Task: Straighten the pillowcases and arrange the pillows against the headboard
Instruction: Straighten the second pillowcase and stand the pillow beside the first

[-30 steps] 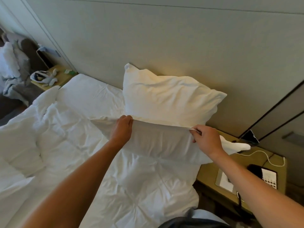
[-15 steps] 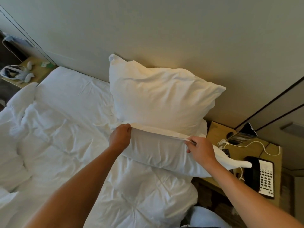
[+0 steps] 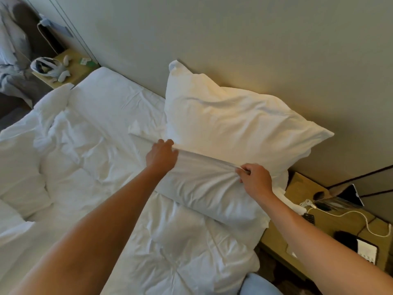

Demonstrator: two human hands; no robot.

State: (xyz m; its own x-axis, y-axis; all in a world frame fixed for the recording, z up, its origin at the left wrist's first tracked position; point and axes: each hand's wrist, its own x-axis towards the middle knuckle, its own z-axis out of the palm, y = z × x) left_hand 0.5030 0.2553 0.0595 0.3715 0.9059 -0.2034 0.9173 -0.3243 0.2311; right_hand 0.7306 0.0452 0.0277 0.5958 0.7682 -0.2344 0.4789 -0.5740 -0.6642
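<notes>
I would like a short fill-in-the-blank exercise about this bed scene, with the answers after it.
1. The upright pillow leans against the ____.
2. The right hand pinches the top edge of the lower pillow, which lies in front of the ____ pillow.
3. A white cable lies on the ____ to the right of the bed.
4. Both hands, the left hand too, hold the ____ pillow.

Answers: headboard; upright; nightstand; lower

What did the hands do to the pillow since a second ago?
The right hand slid left along the front pillow, bunching its case. The left hand kept gripping the top edge. The back pillow stayed leaning on the headboard.
</notes>
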